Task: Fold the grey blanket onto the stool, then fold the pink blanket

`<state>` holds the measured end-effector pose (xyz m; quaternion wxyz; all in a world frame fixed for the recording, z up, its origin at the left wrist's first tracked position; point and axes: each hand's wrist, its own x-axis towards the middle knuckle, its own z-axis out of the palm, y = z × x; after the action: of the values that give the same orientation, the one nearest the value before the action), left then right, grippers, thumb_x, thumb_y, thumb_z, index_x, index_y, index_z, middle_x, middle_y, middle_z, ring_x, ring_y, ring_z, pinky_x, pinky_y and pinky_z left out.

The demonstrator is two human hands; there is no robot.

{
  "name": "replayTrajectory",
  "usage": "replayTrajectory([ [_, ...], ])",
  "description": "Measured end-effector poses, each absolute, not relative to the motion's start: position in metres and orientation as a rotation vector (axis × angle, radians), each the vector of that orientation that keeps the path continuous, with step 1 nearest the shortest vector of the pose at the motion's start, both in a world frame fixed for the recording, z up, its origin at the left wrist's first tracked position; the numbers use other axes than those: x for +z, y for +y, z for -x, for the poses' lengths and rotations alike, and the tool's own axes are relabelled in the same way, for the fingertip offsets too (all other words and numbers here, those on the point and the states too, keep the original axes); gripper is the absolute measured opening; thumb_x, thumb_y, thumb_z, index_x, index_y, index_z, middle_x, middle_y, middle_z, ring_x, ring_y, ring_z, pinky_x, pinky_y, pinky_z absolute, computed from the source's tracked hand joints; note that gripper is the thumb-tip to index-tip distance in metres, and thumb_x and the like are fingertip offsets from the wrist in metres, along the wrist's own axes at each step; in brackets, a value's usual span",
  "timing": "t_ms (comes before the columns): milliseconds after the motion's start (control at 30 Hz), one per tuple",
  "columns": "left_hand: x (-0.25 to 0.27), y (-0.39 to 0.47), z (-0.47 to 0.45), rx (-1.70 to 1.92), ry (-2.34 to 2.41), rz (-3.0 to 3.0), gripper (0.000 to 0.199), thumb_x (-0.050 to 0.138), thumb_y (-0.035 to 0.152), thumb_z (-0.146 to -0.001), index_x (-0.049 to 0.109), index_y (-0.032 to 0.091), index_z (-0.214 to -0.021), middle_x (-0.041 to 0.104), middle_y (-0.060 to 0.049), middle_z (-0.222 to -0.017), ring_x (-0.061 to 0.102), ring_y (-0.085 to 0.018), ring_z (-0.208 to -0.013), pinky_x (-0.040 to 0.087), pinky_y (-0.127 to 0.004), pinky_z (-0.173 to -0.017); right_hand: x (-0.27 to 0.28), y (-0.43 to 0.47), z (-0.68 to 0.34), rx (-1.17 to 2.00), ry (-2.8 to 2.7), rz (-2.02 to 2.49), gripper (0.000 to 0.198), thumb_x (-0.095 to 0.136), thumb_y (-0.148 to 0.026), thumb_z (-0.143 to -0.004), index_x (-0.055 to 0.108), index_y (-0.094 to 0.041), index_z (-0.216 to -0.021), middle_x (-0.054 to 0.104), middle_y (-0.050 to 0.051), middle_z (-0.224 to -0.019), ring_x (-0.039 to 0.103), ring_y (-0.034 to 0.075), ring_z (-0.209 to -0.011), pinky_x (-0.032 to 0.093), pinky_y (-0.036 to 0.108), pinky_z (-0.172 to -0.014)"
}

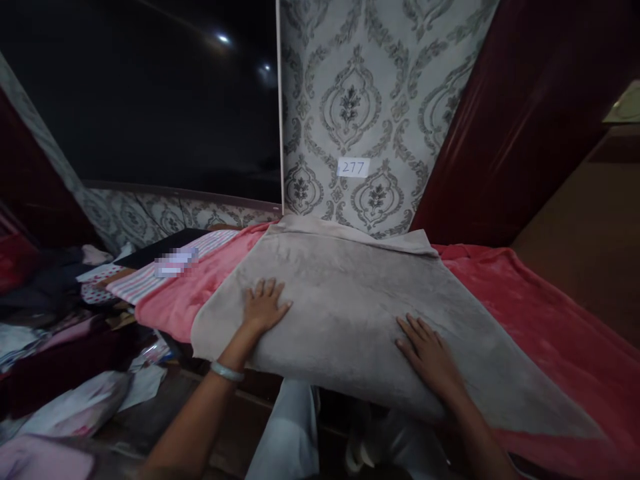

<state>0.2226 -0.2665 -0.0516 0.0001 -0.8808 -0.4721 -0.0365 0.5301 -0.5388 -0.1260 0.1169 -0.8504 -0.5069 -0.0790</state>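
A grey plush blanket (350,293) lies spread flat over a pink-red blanket (530,313) on a raised surface. My left hand (263,305) rests palm down on the grey blanket near its left edge, fingers spread. My right hand (425,350) presses flat on the grey blanket near its front edge, fingers apart. Neither hand grips the cloth. A pale bangle (226,371) sits on my left wrist.
A striped cloth (150,277) and several piled garments (45,300) lie at the left. White bags and papers (100,393) litter the floor. A patterned wall carries a label reading 277 (353,167). A dark screen (150,93) and a maroon panel (525,120) flank the wall.
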Motion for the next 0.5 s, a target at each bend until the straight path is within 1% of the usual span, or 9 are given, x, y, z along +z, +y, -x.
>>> replayTrajectory([
  [100, -0.051, -0.244, -0.172, -0.113, -1.682, 2.612, 0.069, 0.031, 0.056, -0.096, 0.030, 0.024, -0.156, 0.021, -0.009, -0.165, 0.017, -0.037, -0.151, 0.018, -0.063, -0.116, -0.129, -0.539, -0.532, -0.245, -1.487, 2.484, 0.058, 0.033, -0.051, -0.098, 0.046, -0.027, -0.149, 0.038, 0.005, -0.158, 0.030, 0.028, -0.148, 0.029, 0.053, -0.117],
  [167, -0.054, -0.237, -0.143, -0.137, -1.791, 2.497, 0.067, 0.032, 0.053, -0.096, 0.034, 0.021, -0.154, 0.026, -0.012, -0.163, 0.022, -0.039, -0.149, 0.021, -0.062, -0.115, -0.129, -0.539, -0.532, -0.248, -1.486, 2.477, 0.058, 0.035, -0.051, -0.097, 0.047, -0.026, -0.148, 0.038, 0.005, -0.158, 0.030, 0.028, -0.147, 0.029, 0.053, -0.116],
  [233, -0.058, -0.236, -0.124, -0.201, -1.825, 2.396, 0.064, 0.033, 0.048, -0.097, 0.040, 0.016, -0.151, 0.034, -0.017, -0.159, 0.030, -0.039, -0.145, 0.026, -0.058, -0.114, -0.129, -0.539, -0.530, -0.249, -1.478, 2.470, 0.058, 0.036, -0.051, -0.097, 0.047, -0.026, -0.148, 0.039, 0.005, -0.157, 0.031, 0.028, -0.147, 0.030, 0.053, -0.116],
  [333, -0.064, -0.239, -0.114, -0.308, -1.774, 2.323, 0.061, 0.033, 0.041, -0.097, 0.046, 0.008, -0.146, 0.046, -0.023, -0.149, 0.042, -0.037, -0.138, 0.034, -0.051, -0.109, -0.126, -0.539, -0.528, -0.248, -1.453, 2.465, 0.056, 0.038, -0.050, -0.097, 0.049, -0.026, -0.146, 0.040, 0.005, -0.157, 0.031, 0.028, -0.147, 0.031, 0.052, -0.116],
  [400, -0.065, -0.241, -0.114, -0.347, -1.753, 2.316, 0.060, 0.032, 0.039, -0.097, 0.048, 0.007, -0.144, 0.049, -0.025, -0.144, 0.046, -0.038, -0.133, 0.037, -0.051, -0.105, -0.123, -0.539, -0.525, -0.246, -1.445, 2.464, 0.055, 0.038, -0.049, -0.097, 0.050, -0.026, -0.146, 0.040, 0.005, -0.157, 0.031, 0.028, -0.147, 0.031, 0.052, -0.116],
  [500, -0.063, -0.243, -0.117, -0.372, -1.745, 2.318, 0.059, 0.031, 0.038, -0.096, 0.050, 0.007, -0.142, 0.052, -0.026, -0.141, 0.050, -0.039, -0.126, 0.039, -0.053, -0.101, -0.119, -0.538, -0.523, -0.231, -1.447, 2.460, 0.055, 0.038, -0.049, -0.097, 0.050, -0.026, -0.146, 0.040, 0.006, -0.157, 0.033, 0.028, -0.146, 0.029, 0.052, -0.117],
])
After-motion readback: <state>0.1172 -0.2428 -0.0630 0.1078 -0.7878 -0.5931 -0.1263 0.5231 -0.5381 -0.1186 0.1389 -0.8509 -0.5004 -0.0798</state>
